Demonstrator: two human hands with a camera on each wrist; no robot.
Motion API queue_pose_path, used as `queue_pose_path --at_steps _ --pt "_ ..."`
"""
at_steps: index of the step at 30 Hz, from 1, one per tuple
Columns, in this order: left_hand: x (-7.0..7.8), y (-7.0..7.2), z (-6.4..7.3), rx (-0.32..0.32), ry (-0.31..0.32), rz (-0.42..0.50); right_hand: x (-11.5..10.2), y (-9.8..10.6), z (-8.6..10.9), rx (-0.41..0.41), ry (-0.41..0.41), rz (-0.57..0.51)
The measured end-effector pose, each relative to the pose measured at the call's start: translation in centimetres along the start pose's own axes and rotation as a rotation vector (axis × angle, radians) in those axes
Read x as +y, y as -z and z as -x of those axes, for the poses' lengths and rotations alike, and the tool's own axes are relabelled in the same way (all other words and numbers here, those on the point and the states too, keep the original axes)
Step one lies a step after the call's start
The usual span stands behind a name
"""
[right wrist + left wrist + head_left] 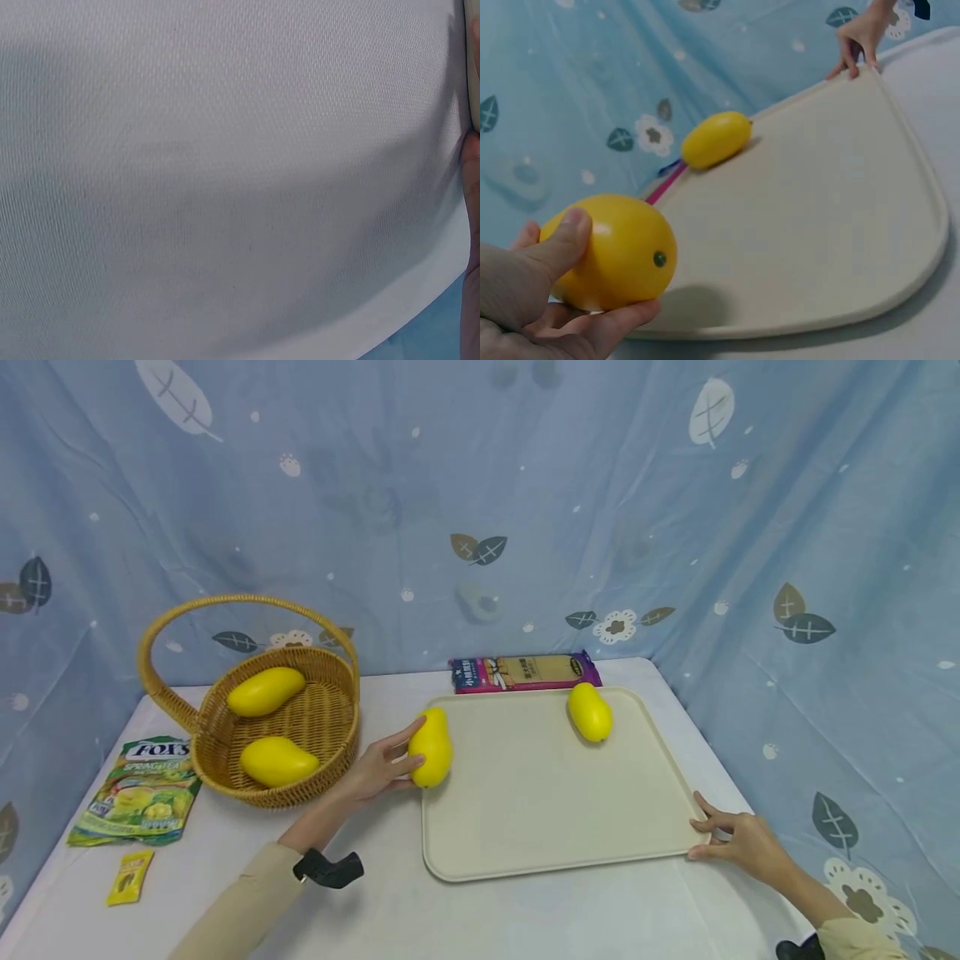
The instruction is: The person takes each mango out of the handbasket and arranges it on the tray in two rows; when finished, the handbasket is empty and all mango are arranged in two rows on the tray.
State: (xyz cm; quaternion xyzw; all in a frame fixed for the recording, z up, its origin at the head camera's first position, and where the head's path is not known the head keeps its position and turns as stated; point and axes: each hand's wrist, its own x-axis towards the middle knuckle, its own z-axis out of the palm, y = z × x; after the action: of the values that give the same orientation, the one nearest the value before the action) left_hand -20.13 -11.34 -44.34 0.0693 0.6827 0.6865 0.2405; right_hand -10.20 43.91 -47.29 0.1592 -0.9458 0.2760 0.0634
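Note:
My left hand (380, 770) holds a yellow mango (431, 748) between thumb and fingers at the left edge of the beige tray (525, 810). In the left wrist view, the held mango (622, 251) shows its dark stem end and casts a shadow on the tray. Another mango (590, 712) lies near the tray's back right corner. At the front right corner, my right hand (742, 841) grips the tray, thumb at the front and fingers along the side. Only a sliver of the right hand (472, 195) shows in the right wrist view.
A wicker basket (318, 727) with a tall handle stands at left, two mangoes inside. Beside it lie a green FOX'S candy bag (138, 797) and a small yellow packet (131, 877). Behind the tray is a purple-ended food package (525, 672), near the blue curtain (420, 485).

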Motion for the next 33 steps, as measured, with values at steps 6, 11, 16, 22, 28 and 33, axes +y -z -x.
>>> queue_pose_path --at_steps 6,11,16,22,28,33 --pt "0.3 -1.6 -2.6 0.072 0.025 -0.017 0.2 0.0 0.1 0.023 0.014 0.018" --pt "0.5 -2.8 -4.5 0.064 0.003 0.003 0.1 0.0 0.1 0.023 0.008 0.029" --pt "0.7 -4.2 -5.9 0.034 -0.010 0.013 0.0 0.0 0.2 0.014 0.006 0.027" --pt "1.1 -6.0 -7.4 0.035 -0.004 -0.006 0.0 0.0 0.1 0.008 0.014 0.008" --pt "1.0 -7.7 -9.0 0.034 -0.035 -0.049 0.3 -0.1 0.1 0.010 0.031 -0.009" --pt "1.3 -9.1 -10.5 0.051 -0.035 -0.074 0.5 -0.3 0.2 0.020 0.043 -0.031"
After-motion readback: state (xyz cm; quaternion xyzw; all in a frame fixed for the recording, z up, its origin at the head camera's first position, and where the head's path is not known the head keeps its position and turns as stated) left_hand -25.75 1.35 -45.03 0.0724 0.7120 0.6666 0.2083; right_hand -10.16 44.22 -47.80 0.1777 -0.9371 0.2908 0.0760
